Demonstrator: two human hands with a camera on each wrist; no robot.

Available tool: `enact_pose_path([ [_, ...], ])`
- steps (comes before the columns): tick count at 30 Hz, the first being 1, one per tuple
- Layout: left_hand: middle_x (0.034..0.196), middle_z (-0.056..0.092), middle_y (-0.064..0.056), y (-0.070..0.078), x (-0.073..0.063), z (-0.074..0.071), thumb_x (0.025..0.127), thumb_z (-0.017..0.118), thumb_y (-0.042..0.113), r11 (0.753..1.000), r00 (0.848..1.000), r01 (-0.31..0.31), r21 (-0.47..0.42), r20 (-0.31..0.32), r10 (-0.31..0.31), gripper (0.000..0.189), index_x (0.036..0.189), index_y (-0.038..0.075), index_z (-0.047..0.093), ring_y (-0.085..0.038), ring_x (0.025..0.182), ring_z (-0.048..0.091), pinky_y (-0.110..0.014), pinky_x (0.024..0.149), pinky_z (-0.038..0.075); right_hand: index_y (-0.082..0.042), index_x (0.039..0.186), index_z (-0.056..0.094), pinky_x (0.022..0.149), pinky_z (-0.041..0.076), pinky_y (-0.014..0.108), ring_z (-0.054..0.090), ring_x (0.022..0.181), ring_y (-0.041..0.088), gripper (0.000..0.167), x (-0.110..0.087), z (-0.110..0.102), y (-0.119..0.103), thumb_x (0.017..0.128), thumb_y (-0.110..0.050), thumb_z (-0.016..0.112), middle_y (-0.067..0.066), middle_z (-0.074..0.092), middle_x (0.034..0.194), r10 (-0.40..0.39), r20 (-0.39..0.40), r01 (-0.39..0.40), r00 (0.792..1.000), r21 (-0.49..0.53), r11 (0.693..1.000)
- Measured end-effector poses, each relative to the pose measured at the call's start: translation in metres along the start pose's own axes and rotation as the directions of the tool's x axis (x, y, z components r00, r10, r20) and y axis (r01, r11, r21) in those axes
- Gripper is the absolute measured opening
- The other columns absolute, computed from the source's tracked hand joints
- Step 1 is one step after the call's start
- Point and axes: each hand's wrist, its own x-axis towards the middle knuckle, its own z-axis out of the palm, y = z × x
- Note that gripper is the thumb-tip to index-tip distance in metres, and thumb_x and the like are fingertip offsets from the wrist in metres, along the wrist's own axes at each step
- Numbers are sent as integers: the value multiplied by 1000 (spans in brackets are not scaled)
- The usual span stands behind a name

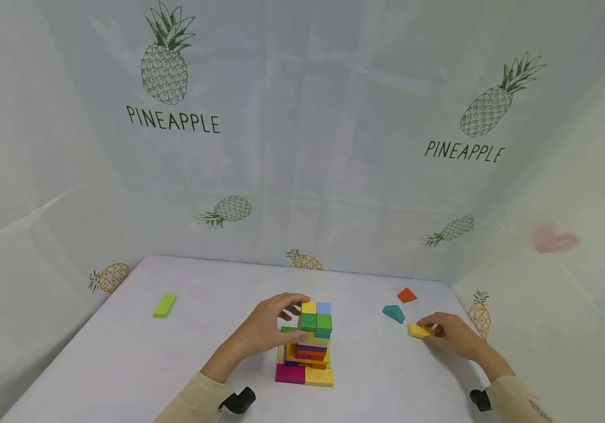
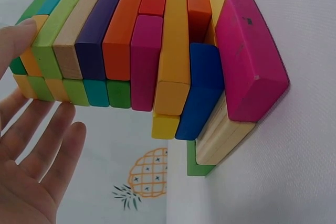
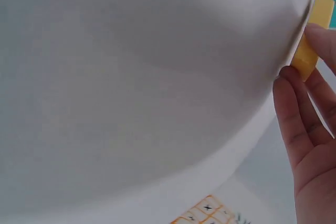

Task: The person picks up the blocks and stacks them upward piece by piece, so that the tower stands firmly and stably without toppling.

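Note:
A tall tower of colourful wooden blocks [image 1: 314, 341] stands in the middle of the table. My left hand [image 1: 271, 324] holds the tower's upper part, thumb on one side and fingers on another. Seen from the left wrist, the thumb [image 2: 23, 38] lies against the top blocks, while the lower fingertips reach the neighbouring face. Over on the right, my right hand [image 1: 453, 333] pinches a yellow block [image 1: 418, 331] at the table surface. The right wrist view shows this yellow block [image 3: 312, 40] between thumb and fingers.
A teal block [image 1: 394, 313] and an orange-red block [image 1: 407, 295] lie just beyond the right hand. One lime green block [image 1: 164, 306] lies far left. A magenta block [image 1: 290, 374] is at the tower's base. Behind the table hangs a pineapple-printed cloth [image 1: 313, 147].

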Motion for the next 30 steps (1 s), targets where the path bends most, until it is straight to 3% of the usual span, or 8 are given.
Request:
enact_pose_path([
  [4, 140, 65, 8, 0, 0, 0, 91, 85, 42, 1000, 1000, -3, -6, 5, 3, 65, 148, 26, 58, -24, 117, 68, -28, 97, 58, -14, 119, 78, 71, 54, 21, 56, 82, 5, 29, 3, -8, -16, 90, -15, 85, -9, 71, 103, -80, -70, 80, 994, -13, 997],
  [6, 140, 65, 9, 1, 1, 0, 91, 85, 42, 1000, 1000, -5, -7, 4, 5, 66, 148, 25, 58, -24, 117, 68, -28, 97, 58, -13, 118, 78, 70, 55, 21, 56, 81, 4, 30, 6, -14, -30, 90, -11, 85, -9, 71, 102, -154, -123, 153, 980, -16, 988],
  [10, 139, 64, 12, 1, 0, -1, 90, 85, 43, 1000, 1000, -3, -1, 4, 3, 66, 148, 26, 58, -17, 116, 68, -28, 97, 58, -9, 117, 78, 68, 58, 24, 57, 79, 2, 33, 13, -19, -73, 86, -2, 86, -5, 71, 101, -314, -226, 314, 922, -36, 949],
  [13, 138, 64, 14, 1, 0, -1, 90, 86, 42, 1000, 1000, -8, 0, 9, 8, 66, 148, 28, 58, -15, 116, 68, -29, 98, 58, -7, 117, 78, 68, 60, 25, 59, 81, 2, 33, 19, -21, -113, 86, 0, 86, -3, 72, 103, -377, -265, 381, 887, -40, 924],
  [16, 139, 63, 13, 1, 0, -1, 91, 85, 42, 1000, 1000, -11, 3, 13, 11, 66, 148, 28, 57, -15, 116, 67, -30, 98, 58, -9, 120, 78, 71, 62, 27, 60, 83, 4, 33, 24, -21, -152, 88, -2, 85, -5, 73, 107, -387, -265, 399, 883, -7, 917],
  [22, 141, 62, 14, 2, 0, -2, 90, 86, 42, 1000, 1000, 6, 7, 11, -6, 67, 149, 29, 57, -15, 117, 67, -29, 98, 58, -14, 123, 78, 75, 62, 27, 63, 85, 11, 33, 32, -19, -218, 91, -8, 84, -8, 72, 106, -372, -243, 398, 896, 66, 915],
  [26, 143, 62, 14, 2, 0, -3, 90, 85, 44, 1000, 1000, 18, 10, 10, -18, 68, 150, 29, 56, -14, 118, 66, -31, 99, 58, -15, 123, 78, 76, 63, 28, 64, 86, 12, 31, 38, -13, -243, 92, -11, 83, -7, 72, 107, -387, -223, 416, 894, 99, 904],
  [30, 144, 62, 12, 3, 0, -4, 90, 84, 47, 1000, 1000, 19, 5, 12, -19, 73, 153, 26, 55, -21, 121, 66, -33, 100, 58, -13, 123, 78, 73, 63, 28, 64, 84, 15, 31, 44, -5, -255, 93, -11, 83, -5, 72, 106, -397, -223, 431, 890, 129, 893],
])
